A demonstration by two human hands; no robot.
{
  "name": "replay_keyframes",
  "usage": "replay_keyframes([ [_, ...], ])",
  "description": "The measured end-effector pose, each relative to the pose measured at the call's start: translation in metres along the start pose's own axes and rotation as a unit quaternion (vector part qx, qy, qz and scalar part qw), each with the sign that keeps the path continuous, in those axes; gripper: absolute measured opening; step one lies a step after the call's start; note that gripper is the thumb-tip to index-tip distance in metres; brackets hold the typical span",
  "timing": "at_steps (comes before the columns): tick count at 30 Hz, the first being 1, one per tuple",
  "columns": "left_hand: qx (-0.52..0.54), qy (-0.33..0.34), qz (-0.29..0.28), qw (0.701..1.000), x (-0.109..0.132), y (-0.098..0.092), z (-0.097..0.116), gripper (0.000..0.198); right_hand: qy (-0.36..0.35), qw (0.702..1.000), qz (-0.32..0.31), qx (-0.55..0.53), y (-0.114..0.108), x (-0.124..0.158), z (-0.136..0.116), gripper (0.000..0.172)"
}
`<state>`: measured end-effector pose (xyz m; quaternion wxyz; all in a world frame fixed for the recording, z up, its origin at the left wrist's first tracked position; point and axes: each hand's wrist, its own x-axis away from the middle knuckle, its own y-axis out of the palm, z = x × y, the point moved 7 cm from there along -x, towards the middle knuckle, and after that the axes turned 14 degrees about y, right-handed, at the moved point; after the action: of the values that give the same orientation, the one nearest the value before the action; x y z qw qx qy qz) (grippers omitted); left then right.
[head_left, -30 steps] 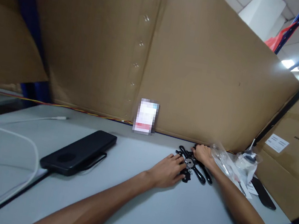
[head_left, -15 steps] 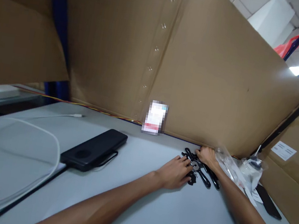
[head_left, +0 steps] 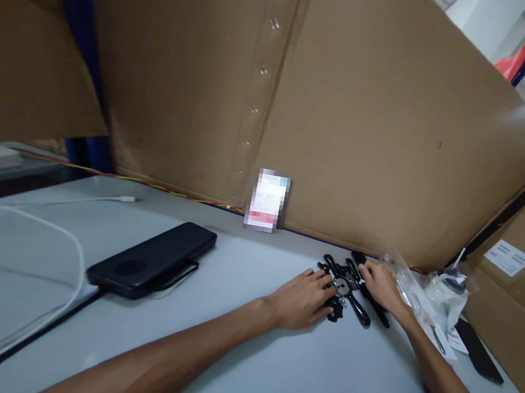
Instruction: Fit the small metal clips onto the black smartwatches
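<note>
My left hand (head_left: 303, 298) lies low over the left side of a cluster of black-handled tools, its fingers spread and resting on them. The middle tool has a round grey metal pivot (head_left: 340, 287) and a long glossy black handle (head_left: 360, 311) slanting toward me. A small black notched piece (head_left: 336, 311) shows beside my left thumb. My right hand (head_left: 381, 287) is at the far right of the cluster, fingers curled on a long black tool (head_left: 380, 313) whose far end shows past the fingertips. Its exact kind is hidden.
Right of my right hand lie clear plastic packaging (head_left: 405, 289), a bagged white item (head_left: 448, 291) and a flat black object (head_left: 481, 352). A black power bank (head_left: 154, 259) with cables lies left. A lit phone (head_left: 268, 201) leans against the cardboard wall (head_left: 353, 138).
My right hand has shifted slightly right and toward me, uncovering the far end of the long black tool. My left hand stays on the cluster. The camera view has turned a little.
</note>
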<state>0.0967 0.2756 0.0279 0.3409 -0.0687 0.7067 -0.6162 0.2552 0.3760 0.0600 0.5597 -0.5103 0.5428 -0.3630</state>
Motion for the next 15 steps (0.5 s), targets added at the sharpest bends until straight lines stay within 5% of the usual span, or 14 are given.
replay_keyframes([
  [4, 0.016, 0.009, 0.009, 1.000, 0.001, 0.001, -0.001, 0.027, -0.046, 0.990, -0.123, 0.042, 0.010, 0.039, -0.010, 0.033],
  [10, 0.044, 0.000, 0.015, 0.999, 0.003, 0.002, -0.003, 0.026, -0.028, 0.985, -0.147, 0.082, 0.008, 0.052, -0.021, 0.017],
  [15, 0.043, -0.004, 0.009, 0.999, 0.005, 0.004, -0.006, 0.030, 0.004, 0.984, -0.170, 0.049, 0.015, 0.049, -0.021, 0.020],
])
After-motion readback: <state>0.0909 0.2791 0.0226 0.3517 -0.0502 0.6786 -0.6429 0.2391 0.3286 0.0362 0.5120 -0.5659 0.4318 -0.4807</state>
